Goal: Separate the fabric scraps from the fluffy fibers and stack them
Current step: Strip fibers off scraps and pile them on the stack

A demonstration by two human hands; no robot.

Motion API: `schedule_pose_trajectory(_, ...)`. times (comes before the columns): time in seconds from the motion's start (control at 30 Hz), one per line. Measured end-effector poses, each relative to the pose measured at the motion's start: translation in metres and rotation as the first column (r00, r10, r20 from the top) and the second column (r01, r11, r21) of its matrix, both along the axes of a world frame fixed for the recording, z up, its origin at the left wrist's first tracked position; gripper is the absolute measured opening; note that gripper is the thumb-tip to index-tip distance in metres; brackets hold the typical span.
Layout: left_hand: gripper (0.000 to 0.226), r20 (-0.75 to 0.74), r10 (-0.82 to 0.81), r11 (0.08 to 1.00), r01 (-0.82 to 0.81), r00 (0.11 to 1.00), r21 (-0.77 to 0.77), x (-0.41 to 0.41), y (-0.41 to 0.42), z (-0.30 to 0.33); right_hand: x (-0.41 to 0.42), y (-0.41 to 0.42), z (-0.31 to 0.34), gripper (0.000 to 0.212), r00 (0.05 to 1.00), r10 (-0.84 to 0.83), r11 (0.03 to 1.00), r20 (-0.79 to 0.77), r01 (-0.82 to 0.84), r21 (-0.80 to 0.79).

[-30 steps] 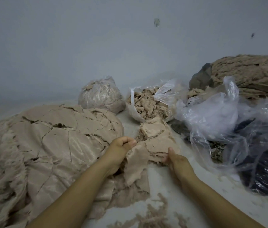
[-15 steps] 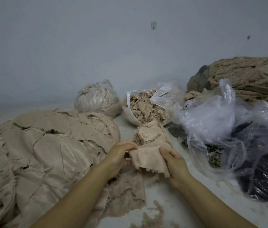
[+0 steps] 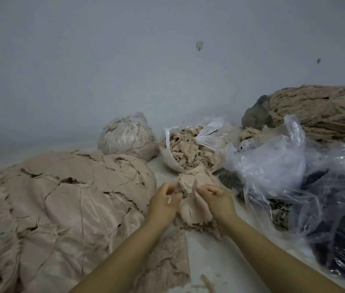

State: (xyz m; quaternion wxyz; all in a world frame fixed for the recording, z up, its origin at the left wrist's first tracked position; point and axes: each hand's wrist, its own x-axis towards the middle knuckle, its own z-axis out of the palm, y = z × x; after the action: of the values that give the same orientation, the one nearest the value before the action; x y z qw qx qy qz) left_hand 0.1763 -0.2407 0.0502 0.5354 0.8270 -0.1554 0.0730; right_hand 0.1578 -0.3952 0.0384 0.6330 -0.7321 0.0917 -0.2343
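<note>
A beige fabric scrap [image 3: 192, 210] with frayed edges hangs between my hands above the white table [image 3: 214, 256]. My right hand [image 3: 216, 199] pinches its upper edge. My left hand [image 3: 164, 203] has its fingers curled on a tuft of fluffy fibre at the scrap's left side. Just behind them lies a small heap of scraps [image 3: 195, 178]. A large stack of flat beige scraps [image 3: 65, 208] spreads on the left, with fluffy fringe along its outer edge.
An open clear bag of fluffy fibres [image 3: 188, 149] stands behind the heap, a tied bag [image 3: 127, 136] to its left. Crumpled clear plastic bags [image 3: 294, 176] with dark material fill the right. A tan fibre bundle [image 3: 319, 111] lies at back right. Loose fibres [image 3: 205, 282] lie near the front edge.
Both hands lifted the scrap off the small heap and drew closer together. The left hand moved right onto the scrap's fluffy edge; the camera tilted slightly up.
</note>
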Motion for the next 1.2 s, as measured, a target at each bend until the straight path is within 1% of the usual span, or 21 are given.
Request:
schedule_pose_trajectory(0.03,0.033,-0.011,-0.033,0.999,0.033,0.999,-0.008,0.000,-0.004,0.001,-0.002,0.004,0.002,0.016,0.998,0.060,0.998,0.021,-0.060,-0.012)
schedule_pose_trajectory(0.1,0.038,-0.154,-0.128,0.987,0.111,0.980,-0.118,0.001,-0.009,0.006,-0.005,0.008,0.008,0.020,0.986,0.151,0.989,0.073,-0.151,0.001)
schedule_pose_trajectory(0.17,0.030,-0.229,-0.271,0.957,0.236,0.935,-0.167,0.003,-0.011,0.004,-0.010,0.009,0.014,0.021,0.976,0.189,0.982,0.109,-0.191,0.005)
schedule_pose_trajectory(0.23,0.014,-0.182,-0.341,0.927,0.297,0.922,-0.229,0.004,-0.011,-0.001,-0.015,0.007,0.015,0.027,0.980,0.173,0.985,0.096,-0.171,-0.028)
schedule_pose_trajectory(0.3,0.023,-0.135,-0.272,0.923,0.219,0.953,-0.315,0.006,-0.009,0.000,-0.028,0.003,0.010,0.035,0.984,0.176,0.981,-0.004,-0.176,-0.085)
schedule_pose_trajectory(0.33,0.026,-0.121,-0.226,0.927,0.175,0.967,-0.332,0.008,-0.007,0.003,-0.036,-0.001,0.005,0.038,0.969,0.234,0.967,-0.078,-0.240,-0.089)
schedule_pose_trajectory(0.4,0.027,-0.099,-0.165,0.949,0.130,0.981,-0.289,0.014,0.002,0.009,-0.053,-0.011,-0.004,0.051,0.882,0.374,0.906,-0.288,-0.414,-0.090)
schedule_pose_trajectory(0.47,0.021,-0.120,-0.217,0.963,0.191,0.969,-0.192,0.018,0.009,0.012,-0.063,-0.019,-0.004,0.063,0.775,0.415,0.854,-0.476,-0.512,-0.088)
schedule_pose_trajectory(0.5,0.016,-0.160,-0.290,0.949,0.262,0.943,-0.177,0.018,0.010,0.014,-0.063,-0.021,-0.003,0.064,0.753,0.418,0.856,-0.508,-0.513,-0.057)
schedule_pose_trajectory(0.53,0.012,-0.212,-0.378,0.921,0.343,0.901,-0.186,0.016,0.009,0.014,-0.063,-0.020,0.000,0.062,0.766,0.418,0.874,-0.489,-0.486,-0.015)
schedule_pose_trajectory(0.6,0.006,-0.274,-0.490,0.872,0.469,0.828,-0.142,0.012,0.004,0.013,-0.058,-0.017,0.003,0.047,0.842,0.429,0.902,-0.328,-0.419,0.105)
schedule_pose_trajectory(0.67,0.006,-0.276,-0.507,0.859,0.506,0.817,-0.081,0.010,-0.004,0.012,-0.054,-0.011,0.005,0.026,0.897,0.416,0.902,-0.149,-0.385,0.197)
schedule_pose_trajectory(0.73,0.005,-0.248,-0.454,0.891,0.441,0.856,-0.107,0.011,-0.007,0.013,-0.044,-0.007,0.002,0.010,0.939,0.336,0.921,-0.066,-0.314,0.230)
schedule_pose_trajectory(0.77,0.007,-0.242,-0.400,0.916,0.377,0.884,-0.137,0.012,-0.007,0.014,-0.038,-0.007,0.002,0.009,0.961,0.267,0.944,-0.066,-0.248,0.218)
schedule_pose_trajectory(0.83,0.013,-0.265,-0.273,0.954,0.226,0.925,-0.195,0.018,-0.002,0.019,-0.024,-0.013,0.006,0.016,0.987,0.138,0.978,-0.083,-0.123,0.168)
schedule_pose_trajectory(0.9,0.018,-0.312,-0.178,0.974,0.121,0.933,-0.193,0.022,0.002,0.022,-0.011,-0.023,0.013,0.026,0.994,0.051,0.996,-0.098,-0.043,0.084)
schedule_pose_trajectory(0.97,0.022,-0.338,-0.113,0.992,0.089,0.934,-0.084,0.021,0.009,0.019,-0.002,-0.033,0.016,0.019,0.988,-0.044,0.993,-0.151,0.027,-0.114)
schedule_pose_trajectory(1.0,0.021,-0.329,-0.106,0.994,0.107,0.938,-0.016,0.019,0.014,0.017,-0.001,-0.035,0.014,0.016,0.977,-0.117,0.968,-0.175,0.073,-0.241)
schedule_pose_trajectory(1.07,0.013,-0.310,-0.194,0.966,0.236,0.931,0.104,0.013,0.031,0.013,-0.008,-0.030,0.006,0.016,0.976,-0.186,0.901,-0.115,0.123,-0.417)
schedule_pose_trajectory(1.13,0.009,-0.291,-0.340,0.859,0.421,0.894,0.291,0.006,0.054,0.015,-0.024,-0.011,-0.005,0.005,0.997,-0.062,0.891,-0.043,0.036,-0.453)
schedule_pose_trajectory(1.2,0.010,-0.222,-0.419,0.698,0.469,0.880,0.541,0.001,0.074,0.020,-0.044,0.018,-0.019,0.017,0.982,0.157,0.878,-0.103,-0.186,-0.440)
